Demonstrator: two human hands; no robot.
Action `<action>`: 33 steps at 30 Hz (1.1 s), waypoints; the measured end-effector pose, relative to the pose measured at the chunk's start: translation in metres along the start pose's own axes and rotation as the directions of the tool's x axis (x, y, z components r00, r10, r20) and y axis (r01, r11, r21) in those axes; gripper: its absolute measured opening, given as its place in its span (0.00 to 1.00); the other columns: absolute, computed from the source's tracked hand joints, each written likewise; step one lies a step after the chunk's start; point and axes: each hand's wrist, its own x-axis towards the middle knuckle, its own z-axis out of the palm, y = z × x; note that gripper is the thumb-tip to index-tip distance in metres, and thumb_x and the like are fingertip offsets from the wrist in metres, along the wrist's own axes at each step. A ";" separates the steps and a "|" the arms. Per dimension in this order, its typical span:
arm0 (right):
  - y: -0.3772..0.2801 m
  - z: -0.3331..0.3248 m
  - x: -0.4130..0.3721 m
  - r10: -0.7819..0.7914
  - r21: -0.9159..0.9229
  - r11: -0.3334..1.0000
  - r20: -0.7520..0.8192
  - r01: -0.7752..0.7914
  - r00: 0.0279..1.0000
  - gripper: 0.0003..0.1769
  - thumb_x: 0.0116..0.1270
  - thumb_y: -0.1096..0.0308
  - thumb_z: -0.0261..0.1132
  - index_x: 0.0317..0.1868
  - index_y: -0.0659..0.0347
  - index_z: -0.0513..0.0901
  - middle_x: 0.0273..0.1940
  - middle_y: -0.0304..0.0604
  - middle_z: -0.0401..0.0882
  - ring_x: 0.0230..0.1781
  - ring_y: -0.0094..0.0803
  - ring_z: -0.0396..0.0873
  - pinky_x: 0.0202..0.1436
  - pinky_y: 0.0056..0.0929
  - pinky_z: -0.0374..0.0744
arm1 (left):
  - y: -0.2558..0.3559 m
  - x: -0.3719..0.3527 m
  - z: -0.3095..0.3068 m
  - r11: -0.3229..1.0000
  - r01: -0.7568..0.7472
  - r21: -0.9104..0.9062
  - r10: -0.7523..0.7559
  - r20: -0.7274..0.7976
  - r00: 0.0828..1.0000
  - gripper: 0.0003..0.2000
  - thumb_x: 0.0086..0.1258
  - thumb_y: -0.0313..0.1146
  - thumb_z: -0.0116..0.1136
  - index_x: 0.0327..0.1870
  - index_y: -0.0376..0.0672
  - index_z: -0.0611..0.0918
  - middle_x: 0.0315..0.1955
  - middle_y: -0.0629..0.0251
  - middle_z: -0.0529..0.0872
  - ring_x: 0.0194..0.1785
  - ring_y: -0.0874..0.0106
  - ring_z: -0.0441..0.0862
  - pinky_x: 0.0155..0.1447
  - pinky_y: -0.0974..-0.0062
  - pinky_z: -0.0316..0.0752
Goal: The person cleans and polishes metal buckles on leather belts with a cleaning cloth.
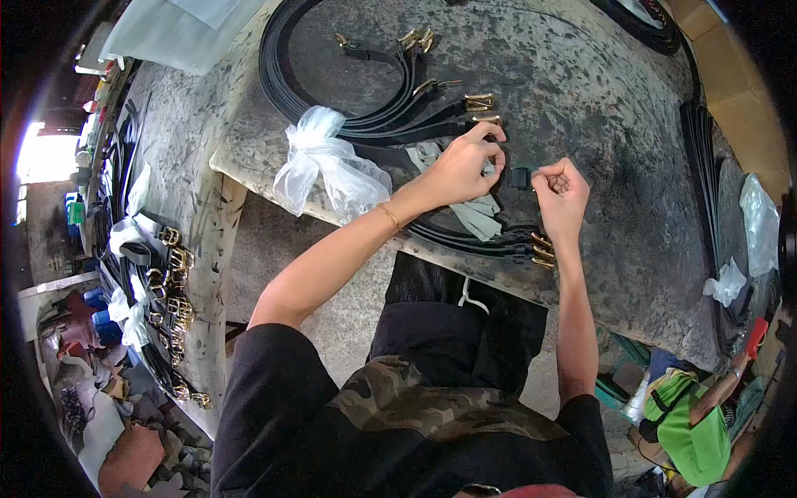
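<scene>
My left hand is curled with thumb and fingers drawn together over a bundle of pale grey strips. A bit of the same grey shows at its fingertips. Facing it, my right hand is closed in a pinch, its fingertips right at the edge of a small black piece. What the pinch holds is too small to make out. Just beyond the left hand lie black belts with gold buckles. More black belts with gold buckles run along the near edge, below both hands.
A knotted clear plastic bag lies left of my left forearm. Buckled belts hang over the left table. Further belts and plastic wrap are at the right edge. A person in a green top is at the lower right.
</scene>
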 end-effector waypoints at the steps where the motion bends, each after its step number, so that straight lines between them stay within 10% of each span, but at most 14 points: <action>1: 0.000 0.000 0.000 -0.008 -0.010 1.000 0.002 0.008 1.000 0.08 0.60 0.78 0.65 0.28 0.64 0.74 0.21 0.29 0.69 0.23 0.12 0.65 0.28 0.16 0.65 | 0.000 0.000 0.001 1.000 0.010 -0.008 -0.010 -0.001 1.000 0.03 0.58 0.24 0.62 0.31 0.36 0.83 0.51 0.54 0.77 0.52 0.56 0.81 0.54 0.65 0.76; 9: 0.000 -0.001 0.001 0.018 -0.053 0.998 0.008 -0.017 1.000 0.07 0.61 0.78 0.65 0.28 0.65 0.74 0.22 0.29 0.72 0.23 0.12 0.66 0.28 0.16 0.66 | -0.001 0.000 0.002 1.000 -0.002 -0.014 0.002 -0.002 1.000 0.03 0.58 0.24 0.63 0.31 0.36 0.82 0.52 0.55 0.77 0.49 0.56 0.81 0.51 0.65 0.77; 15: 0.026 -0.008 0.004 0.042 0.381 0.925 -0.133 0.012 0.990 0.06 0.64 0.79 0.62 0.30 0.63 0.74 0.25 0.35 0.75 0.26 0.17 0.69 0.35 0.20 0.71 | 0.008 0.006 -0.015 0.985 0.053 -0.165 -0.058 -0.027 0.998 0.04 0.64 0.26 0.61 0.35 0.36 0.83 0.38 0.56 0.84 0.43 0.64 0.83 0.49 0.70 0.76; 19: 0.028 -0.012 -0.003 0.032 0.482 0.876 -0.091 0.015 0.995 0.07 0.65 0.80 0.60 0.30 0.61 0.72 0.26 0.36 0.75 0.24 0.18 0.67 0.55 0.31 0.79 | 0.012 0.041 -0.061 0.981 0.171 -0.090 -0.174 -0.029 0.984 0.09 0.69 0.32 0.60 0.40 0.34 0.84 0.35 0.60 0.87 0.42 0.72 0.84 0.51 0.73 0.77; 21: 0.020 -0.010 -0.002 -0.056 0.537 0.840 -0.063 0.081 0.996 0.08 0.65 0.79 0.62 0.30 0.60 0.72 0.25 0.34 0.74 0.24 0.17 0.68 0.61 0.34 0.77 | 0.007 0.084 -0.078 1.000 -0.017 0.025 0.017 0.001 1.000 0.11 0.69 0.36 0.60 0.42 0.36 0.85 0.35 0.60 0.88 0.41 0.72 0.84 0.51 0.73 0.77; 23: 0.014 -0.009 -0.005 -0.041 0.504 0.862 -0.058 0.065 0.997 0.08 0.65 0.79 0.62 0.30 0.60 0.72 0.25 0.33 0.74 0.25 0.17 0.69 0.63 0.36 0.76 | 0.014 0.133 -0.065 0.973 -0.203 0.113 0.197 0.058 0.979 0.14 0.69 0.40 0.59 0.43 0.38 0.86 0.33 0.59 0.87 0.40 0.71 0.84 0.50 0.72 0.77; 25: 0.018 -0.011 -0.004 -0.057 0.460 0.885 -0.033 0.065 0.998 0.08 0.64 0.79 0.63 0.30 0.60 0.72 0.25 0.31 0.72 0.27 0.16 0.72 0.66 0.37 0.74 | 0.032 0.175 -0.038 0.987 -0.135 0.092 0.084 0.422 0.903 0.15 0.68 0.44 0.58 0.44 0.41 0.86 0.31 0.58 0.87 0.39 0.67 0.85 0.47 0.69 0.77; 29: 0.021 -0.011 -0.005 0.026 0.422 0.906 -0.067 0.005 0.997 0.09 0.64 0.80 0.63 0.30 0.61 0.72 0.27 0.32 0.71 0.26 0.17 0.71 0.58 0.32 0.79 | 0.039 0.212 0.007 0.907 -0.208 0.366 -0.031 0.551 0.834 0.15 0.67 0.44 0.58 0.43 0.42 0.86 0.30 0.54 0.87 0.39 0.61 0.86 0.45 0.64 0.78; 31: 0.030 -0.010 -0.003 -0.107 0.493 0.861 -0.071 0.128 0.992 0.09 0.63 0.80 0.64 0.30 0.61 0.72 0.28 0.33 0.72 0.25 0.17 0.69 0.42 0.23 0.77 | 0.028 0.206 0.000 0.879 -0.306 0.365 0.199 0.303 0.932 0.16 0.67 0.45 0.58 0.42 0.42 0.86 0.31 0.51 0.87 0.38 0.58 0.85 0.44 0.62 0.78; 33: 0.034 -0.012 -0.004 -0.054 0.551 0.829 -0.098 0.099 0.994 0.08 0.63 0.80 0.63 0.30 0.61 0.72 0.28 0.33 0.72 0.25 0.17 0.69 0.41 0.23 0.77 | 0.024 0.187 -0.025 0.907 -0.122 0.402 0.040 0.206 0.978 0.16 0.64 0.45 0.60 0.40 0.42 0.87 0.31 0.50 0.87 0.37 0.58 0.85 0.45 0.62 0.78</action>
